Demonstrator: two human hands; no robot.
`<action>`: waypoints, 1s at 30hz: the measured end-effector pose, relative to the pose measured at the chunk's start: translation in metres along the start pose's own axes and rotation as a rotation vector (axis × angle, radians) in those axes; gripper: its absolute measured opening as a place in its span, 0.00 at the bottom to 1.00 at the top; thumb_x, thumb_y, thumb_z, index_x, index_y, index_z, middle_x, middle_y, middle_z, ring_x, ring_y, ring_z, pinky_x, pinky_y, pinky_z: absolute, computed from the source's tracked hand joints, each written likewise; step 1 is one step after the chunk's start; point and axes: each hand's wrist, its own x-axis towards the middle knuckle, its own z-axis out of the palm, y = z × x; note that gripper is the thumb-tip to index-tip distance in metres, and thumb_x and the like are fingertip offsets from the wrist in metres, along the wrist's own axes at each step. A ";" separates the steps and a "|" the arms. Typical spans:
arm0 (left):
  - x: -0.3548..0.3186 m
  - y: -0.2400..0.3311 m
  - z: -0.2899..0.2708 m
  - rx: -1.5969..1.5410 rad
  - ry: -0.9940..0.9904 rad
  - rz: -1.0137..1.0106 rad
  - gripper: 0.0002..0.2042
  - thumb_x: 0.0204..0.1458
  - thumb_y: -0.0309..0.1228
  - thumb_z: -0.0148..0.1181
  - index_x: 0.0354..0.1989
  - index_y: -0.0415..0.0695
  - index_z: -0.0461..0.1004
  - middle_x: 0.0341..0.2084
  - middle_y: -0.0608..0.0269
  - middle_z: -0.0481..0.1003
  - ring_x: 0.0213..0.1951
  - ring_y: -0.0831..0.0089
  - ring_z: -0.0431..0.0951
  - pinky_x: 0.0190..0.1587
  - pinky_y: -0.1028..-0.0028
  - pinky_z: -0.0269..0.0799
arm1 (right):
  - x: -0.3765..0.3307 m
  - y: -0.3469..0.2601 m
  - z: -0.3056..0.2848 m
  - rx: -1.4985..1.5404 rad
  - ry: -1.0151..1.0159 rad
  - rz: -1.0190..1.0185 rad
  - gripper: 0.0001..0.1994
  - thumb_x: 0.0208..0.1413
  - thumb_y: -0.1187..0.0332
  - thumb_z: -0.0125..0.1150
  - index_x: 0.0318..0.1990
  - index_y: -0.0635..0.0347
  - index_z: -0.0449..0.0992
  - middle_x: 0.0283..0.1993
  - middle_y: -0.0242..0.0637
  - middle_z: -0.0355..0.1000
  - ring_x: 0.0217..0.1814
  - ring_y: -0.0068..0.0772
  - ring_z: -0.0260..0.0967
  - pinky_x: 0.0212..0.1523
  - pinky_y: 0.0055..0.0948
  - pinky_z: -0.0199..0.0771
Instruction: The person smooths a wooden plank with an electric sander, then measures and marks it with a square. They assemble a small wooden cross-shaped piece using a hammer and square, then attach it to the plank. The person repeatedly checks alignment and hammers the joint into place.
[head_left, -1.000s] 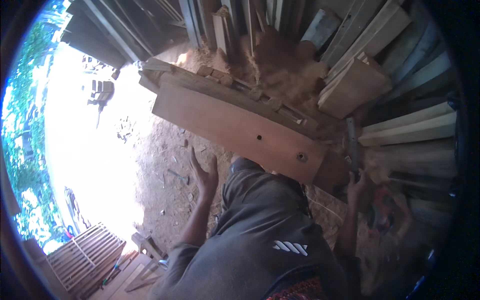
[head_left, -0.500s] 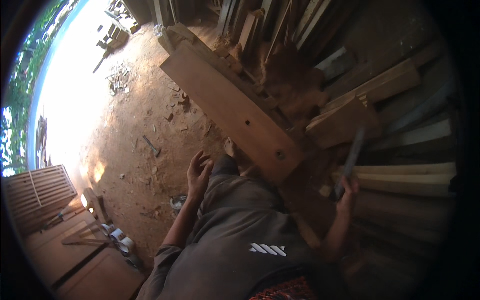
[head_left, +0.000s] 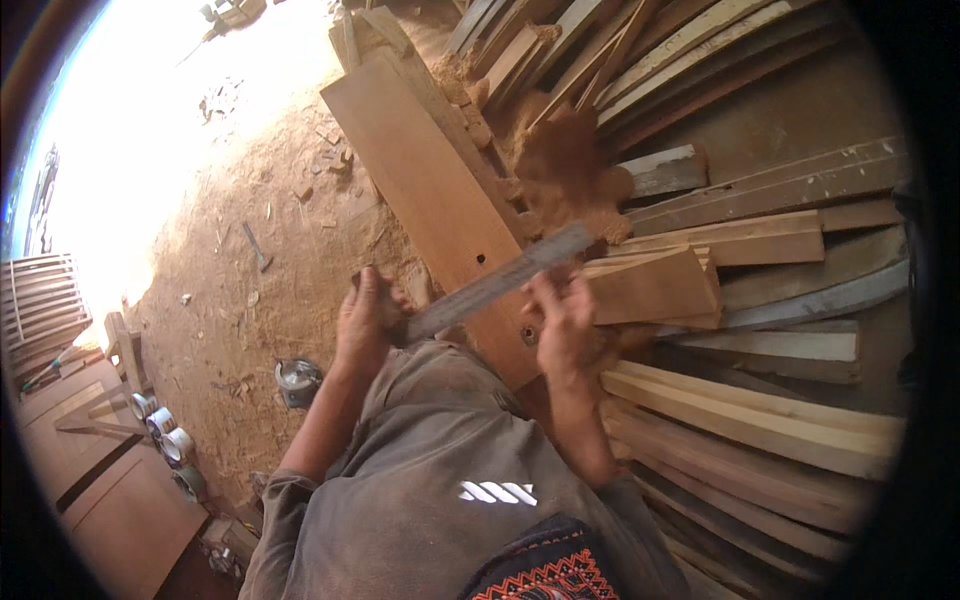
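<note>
What looks like a try square, its long flat grey metal blade (head_left: 485, 290) slanting up to the right, hangs over a wide reddish-brown board (head_left: 425, 190). My left hand (head_left: 362, 325) is closed around its dark handle, most of which the fingers hide. Close by the blade, near its far end, my right hand (head_left: 565, 325) has its fingers bent and apart; whether they touch the metal is hard to tell. Two dark round spots mark the near part of the board, one of them like a hole. The board's near end lies close to my body.
Several timber lengths (head_left: 750, 400) are piled on the right, with more planks at the back. Sawdust (head_left: 565, 165) is heaped beyond the board. On the dirt floor at left lie a hammer-like tool (head_left: 257, 248) and a metal can (head_left: 297, 382). Panels (head_left: 130, 520) stand at lower left.
My right hand has brought the square from the far right over the board. My left hand, empty before, now grips its handle. The view has shifted to the right.
</note>
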 end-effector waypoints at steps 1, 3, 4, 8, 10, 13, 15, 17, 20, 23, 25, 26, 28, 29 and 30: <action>0.003 0.005 -0.012 -0.002 0.060 0.009 0.19 0.68 0.49 0.58 0.46 0.43 0.71 0.31 0.62 0.75 0.32 0.68 0.77 0.40 0.66 0.78 | 0.018 -0.005 -0.005 -0.032 0.061 -0.034 0.15 0.62 0.70 0.69 0.52 0.62 0.75 0.43 0.32 0.78 0.39 0.22 0.75 0.37 0.21 0.76; 0.006 0.009 -0.033 0.009 0.110 0.014 0.18 0.67 0.48 0.59 0.46 0.43 0.71 0.30 0.62 0.75 0.31 0.69 0.77 0.37 0.68 0.78 | 0.045 -0.005 -0.009 -0.149 -0.035 -0.020 0.16 0.63 0.70 0.68 0.55 0.64 0.76 0.44 0.34 0.78 0.40 0.22 0.75 0.36 0.23 0.78; 0.009 0.011 -0.042 0.024 0.155 0.009 0.18 0.67 0.48 0.60 0.45 0.43 0.71 0.29 0.62 0.75 0.30 0.69 0.77 0.36 0.68 0.78 | 0.057 -0.003 -0.010 -0.192 -0.101 -0.044 0.16 0.64 0.70 0.67 0.56 0.65 0.76 0.44 0.35 0.79 0.40 0.22 0.75 0.35 0.24 0.79; 0.018 0.011 -0.061 -0.033 0.247 -0.028 0.17 0.69 0.46 0.58 0.43 0.43 0.72 0.29 0.62 0.75 0.28 0.71 0.77 0.35 0.69 0.79 | 0.083 0.015 0.000 -0.473 -0.186 -0.089 0.11 0.63 0.70 0.67 0.51 0.64 0.83 0.40 0.32 0.81 0.36 0.18 0.76 0.35 0.21 0.75; 0.021 0.013 -0.065 -0.008 0.264 -0.022 0.17 0.68 0.46 0.58 0.43 0.43 0.72 0.28 0.62 0.75 0.28 0.71 0.77 0.35 0.69 0.79 | 0.088 0.021 0.007 -0.415 -0.204 -0.093 0.11 0.63 0.70 0.68 0.51 0.63 0.84 0.40 0.31 0.82 0.35 0.18 0.76 0.34 0.22 0.75; 0.024 0.016 -0.068 -0.003 0.284 -0.020 0.16 0.68 0.46 0.59 0.43 0.43 0.72 0.29 0.61 0.75 0.28 0.70 0.77 0.34 0.69 0.78 | 0.096 0.025 0.016 -0.490 -0.215 -0.076 0.11 0.64 0.72 0.66 0.50 0.65 0.84 0.36 0.30 0.80 0.34 0.17 0.75 0.34 0.20 0.76; 0.027 0.019 -0.070 0.014 0.297 -0.011 0.16 0.68 0.46 0.59 0.43 0.43 0.72 0.29 0.61 0.76 0.28 0.70 0.77 0.34 0.68 0.79 | 0.101 0.026 0.020 -0.555 -0.221 -0.080 0.10 0.64 0.73 0.66 0.49 0.66 0.84 0.33 0.29 0.79 0.33 0.16 0.74 0.34 0.19 0.77; 0.029 0.021 -0.072 0.022 0.315 -0.029 0.16 0.68 0.45 0.59 0.43 0.44 0.72 0.28 0.61 0.76 0.28 0.70 0.78 0.33 0.69 0.79 | 0.104 0.027 0.022 -0.593 -0.224 -0.102 0.09 0.63 0.72 0.67 0.47 0.66 0.85 0.32 0.28 0.79 0.31 0.15 0.73 0.34 0.19 0.75; 0.032 0.021 -0.075 0.015 0.345 -0.061 0.15 0.68 0.45 0.59 0.42 0.45 0.72 0.28 0.62 0.76 0.27 0.70 0.78 0.33 0.69 0.79 | 0.107 0.032 0.023 -0.652 -0.228 -0.181 0.09 0.63 0.71 0.68 0.46 0.65 0.86 0.30 0.28 0.78 0.30 0.15 0.72 0.33 0.19 0.72; 0.034 0.020 -0.078 0.007 0.345 -0.075 0.14 0.68 0.45 0.59 0.42 0.45 0.73 0.28 0.62 0.76 0.27 0.71 0.78 0.33 0.69 0.79 | 0.108 0.035 0.022 -0.707 -0.200 -0.180 0.09 0.62 0.70 0.69 0.46 0.64 0.86 0.30 0.28 0.78 0.30 0.15 0.71 0.32 0.21 0.71; 0.034 0.018 -0.080 0.006 0.342 -0.083 0.14 0.68 0.45 0.59 0.42 0.46 0.73 0.28 0.62 0.76 0.27 0.71 0.78 0.33 0.69 0.79 | 0.108 0.037 0.022 -0.718 -0.202 -0.213 0.09 0.62 0.71 0.69 0.46 0.64 0.86 0.31 0.29 0.78 0.30 0.16 0.71 0.32 0.21 0.72; 0.035 0.017 -0.081 0.006 0.344 -0.089 0.14 0.68 0.45 0.59 0.42 0.46 0.73 0.28 0.63 0.76 0.27 0.71 0.78 0.33 0.69 0.79 | 0.108 0.037 0.022 -0.730 -0.199 -0.228 0.09 0.61 0.71 0.69 0.46 0.65 0.86 0.31 0.29 0.78 0.30 0.16 0.71 0.32 0.22 0.72; 0.036 0.017 -0.083 0.008 0.347 -0.094 0.14 0.68 0.45 0.59 0.43 0.45 0.73 0.28 0.63 0.76 0.27 0.71 0.78 0.32 0.69 0.79 | 0.109 0.037 0.021 -0.735 -0.205 -0.238 0.09 0.61 0.71 0.69 0.45 0.65 0.86 0.31 0.29 0.79 0.30 0.16 0.71 0.33 0.22 0.72; 0.037 0.017 -0.084 0.010 0.347 -0.094 0.15 0.68 0.45 0.60 0.43 0.45 0.73 0.28 0.63 0.76 0.27 0.71 0.78 0.32 0.69 0.79 | 0.109 0.037 0.021 -0.731 -0.204 -0.253 0.09 0.61 0.71 0.69 0.45 0.65 0.86 0.31 0.29 0.79 0.31 0.16 0.71 0.33 0.22 0.72; 0.038 0.017 -0.085 0.019 0.355 -0.100 0.15 0.68 0.45 0.60 0.43 0.45 0.73 0.28 0.63 0.76 0.27 0.71 0.78 0.32 0.70 0.79 | 0.109 0.036 0.021 -0.726 -0.208 -0.237 0.09 0.61 0.71 0.69 0.45 0.65 0.86 0.32 0.29 0.79 0.31 0.17 0.71 0.33 0.22 0.72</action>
